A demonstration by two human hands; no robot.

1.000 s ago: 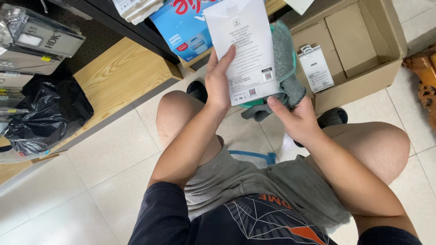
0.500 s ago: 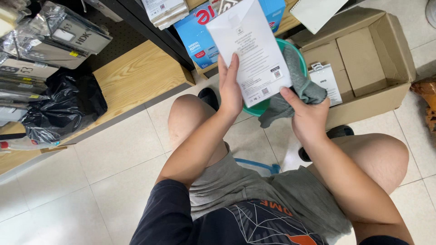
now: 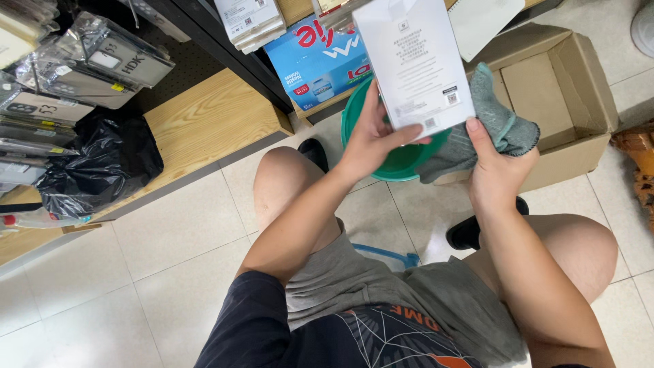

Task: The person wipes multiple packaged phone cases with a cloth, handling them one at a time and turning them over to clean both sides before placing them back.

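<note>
My left hand (image 3: 373, 138) grips the lower edge of a flat white box (image 3: 413, 61) with small print on its back, held up in front of me. My right hand (image 3: 494, 163) holds a grey cloth (image 3: 501, 133) with a teal hem, its thumb resting against the box's lower right corner. Right behind the box and cloth sits a green plastic basin (image 3: 397, 158) on the floor. I am seated with bare knees on both sides of the basin.
An open cardboard box (image 3: 569, 102) stands on the tiles at the right. A blue carton (image 3: 315, 65) sits under a wooden shelf (image 3: 204, 123). Bagged packages (image 3: 102, 58) and a black plastic bag (image 3: 95, 170) fill the left shelving. A blue-handled tool (image 3: 388, 255) lies between my legs.
The white box has been lifted higher and further right, and both hands went with it. The cloth now hangs to the right of the box, leaving the green basin more exposed.
</note>
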